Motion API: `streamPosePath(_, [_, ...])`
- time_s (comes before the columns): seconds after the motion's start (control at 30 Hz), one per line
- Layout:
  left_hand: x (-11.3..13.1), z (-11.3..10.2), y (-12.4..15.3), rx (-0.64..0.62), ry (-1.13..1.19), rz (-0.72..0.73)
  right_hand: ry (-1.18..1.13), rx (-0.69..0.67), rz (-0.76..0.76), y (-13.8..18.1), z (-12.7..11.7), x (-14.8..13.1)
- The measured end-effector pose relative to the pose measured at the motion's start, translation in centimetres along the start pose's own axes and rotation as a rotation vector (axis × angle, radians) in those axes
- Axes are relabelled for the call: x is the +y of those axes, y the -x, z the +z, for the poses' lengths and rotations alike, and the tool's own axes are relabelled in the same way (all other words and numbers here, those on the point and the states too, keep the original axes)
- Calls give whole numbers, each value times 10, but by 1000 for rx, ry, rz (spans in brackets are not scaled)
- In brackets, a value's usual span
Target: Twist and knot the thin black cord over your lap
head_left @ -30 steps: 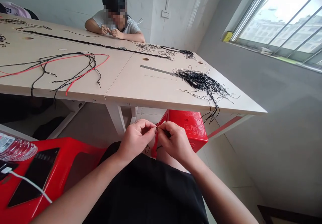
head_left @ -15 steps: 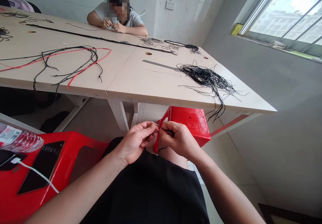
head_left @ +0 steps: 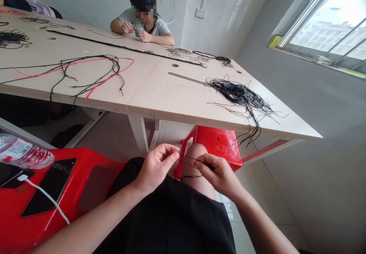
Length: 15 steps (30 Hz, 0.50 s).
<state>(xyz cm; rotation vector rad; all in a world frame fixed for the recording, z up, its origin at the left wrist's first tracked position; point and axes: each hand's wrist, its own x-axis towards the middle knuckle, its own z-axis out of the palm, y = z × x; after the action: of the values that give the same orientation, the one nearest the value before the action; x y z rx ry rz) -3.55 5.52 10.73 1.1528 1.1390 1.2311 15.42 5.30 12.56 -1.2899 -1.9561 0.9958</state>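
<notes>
While a thin black cord [head_left: 195, 159] is drawn out almost level above the bare knee [head_left: 198, 181], its far end is pinched between the thumb and fingertips of the left hand [head_left: 156, 166], and its other end is closed within the fingers of the right hand [head_left: 219, 174]. Its long axis runs from the left grip rightward and slightly nearer, and two strands appear to be spread along that span. A short dark length is seen hanging beneath it, just left of the right hand, and the cord's exact ends are hidden by the fingers. Both hands are held over the black skirt [head_left: 168, 216]. To the left, a water bottle [head_left: 24, 152] and a white cable [head_left: 47, 197] are laid on a red stool [head_left: 97, 160]; another red stool [head_left: 217, 141] is placed to the right. Beyond, a long table [head_left: 160, 94] bears a tangled heap of black cords [head_left: 240, 96], a metal ruler [head_left: 185, 79] and red-and-black cords [head_left: 71, 69]. At the far side, small work is held in a co-worker's hands [head_left: 134, 31].
</notes>
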Motion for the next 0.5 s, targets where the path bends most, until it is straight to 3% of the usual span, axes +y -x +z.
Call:
streamPosePath(0.23, [-12,7,9,-121,-308,103,228,21,136,52,-64,17])
streamPosePath(0.4, [-28,22,17,-336,-549,291,414,38,24,78,-90,21])
streamPosePath(0.5, [-36,28,16,-412,-600,329,478,14,-19,85,-95,14])
